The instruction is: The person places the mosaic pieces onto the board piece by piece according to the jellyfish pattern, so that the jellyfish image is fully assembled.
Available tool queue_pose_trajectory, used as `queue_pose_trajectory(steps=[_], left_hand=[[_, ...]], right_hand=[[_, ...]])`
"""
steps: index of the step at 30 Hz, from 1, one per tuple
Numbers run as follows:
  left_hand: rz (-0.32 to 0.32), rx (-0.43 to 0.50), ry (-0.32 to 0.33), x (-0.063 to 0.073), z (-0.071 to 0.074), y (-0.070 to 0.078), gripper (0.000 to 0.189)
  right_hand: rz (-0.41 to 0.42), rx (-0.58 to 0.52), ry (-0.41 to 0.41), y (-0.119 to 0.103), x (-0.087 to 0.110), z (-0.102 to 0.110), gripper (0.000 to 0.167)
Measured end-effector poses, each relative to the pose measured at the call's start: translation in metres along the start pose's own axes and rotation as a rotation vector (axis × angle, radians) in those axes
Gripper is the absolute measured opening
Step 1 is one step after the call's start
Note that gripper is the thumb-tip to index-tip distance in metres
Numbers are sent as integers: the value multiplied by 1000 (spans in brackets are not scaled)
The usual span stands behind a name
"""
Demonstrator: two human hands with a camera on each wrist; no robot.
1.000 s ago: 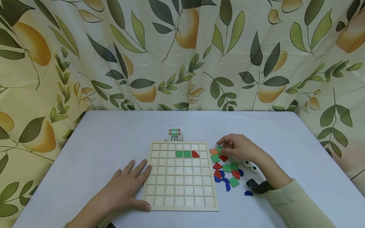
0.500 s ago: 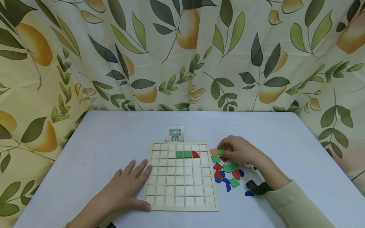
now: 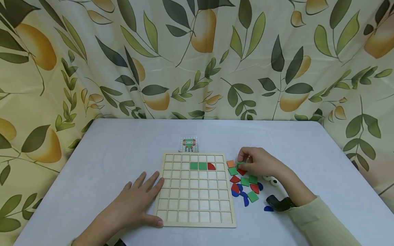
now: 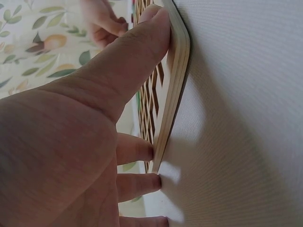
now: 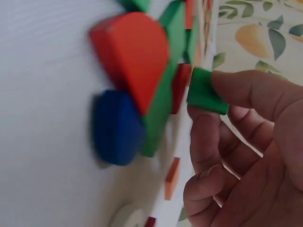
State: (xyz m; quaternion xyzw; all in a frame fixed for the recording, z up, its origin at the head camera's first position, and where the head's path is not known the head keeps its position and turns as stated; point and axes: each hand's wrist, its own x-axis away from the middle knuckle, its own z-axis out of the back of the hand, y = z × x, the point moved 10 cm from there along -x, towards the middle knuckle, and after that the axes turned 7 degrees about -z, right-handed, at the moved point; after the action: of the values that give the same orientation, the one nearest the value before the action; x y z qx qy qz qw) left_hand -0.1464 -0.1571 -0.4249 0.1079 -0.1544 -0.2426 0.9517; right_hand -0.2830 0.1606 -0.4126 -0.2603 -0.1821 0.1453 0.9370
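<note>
The step in hand looks like fetching one more piece for the board, which lies on the table with two green squares and a red quarter-round set side by side in its second row from the far edge. To the right of the board, over the loose pieces, the right hand pinches a green piece between thumb and finger. At the board's left edge the left hand lies with fingers straight and spread, its thumb at the near left corner. Next, I judge, the green piece has to cross leftward to the board and be turned square to a cell, presumably following the pattern card just beyond the board's far edge; I cannot tell which cell. From the head, fingers cover most of the green piece; the right wrist view shows its thickness and the pinch, seemingly raised off the table. Only the left wrist view shows the board's layered edge and the thumb lapping over its rim, apparently steadying it.
</note>
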Motion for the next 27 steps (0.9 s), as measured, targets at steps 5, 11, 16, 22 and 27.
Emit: queue_pose_trajectory(steps=[5,11,16,22,27], left_hand=[[-4,-5,5,0,0,0,122],[-9,-4,8,0,-1,-1,122],[-7,-7,7,0,-1,-1,122],[-10,0,8,0,-1,-1,121],[-11,7,6,0,-1,-1,120]], right_hand=[[33,-38,14,-11,-1,4,10],[89,-76,24,-28,-5,2,13],[134,-97,20,-49,-13,-2,13],[186,-107,0,-78,-24,-10,13],[209,-130,-24,-93,-32,-20,13]])
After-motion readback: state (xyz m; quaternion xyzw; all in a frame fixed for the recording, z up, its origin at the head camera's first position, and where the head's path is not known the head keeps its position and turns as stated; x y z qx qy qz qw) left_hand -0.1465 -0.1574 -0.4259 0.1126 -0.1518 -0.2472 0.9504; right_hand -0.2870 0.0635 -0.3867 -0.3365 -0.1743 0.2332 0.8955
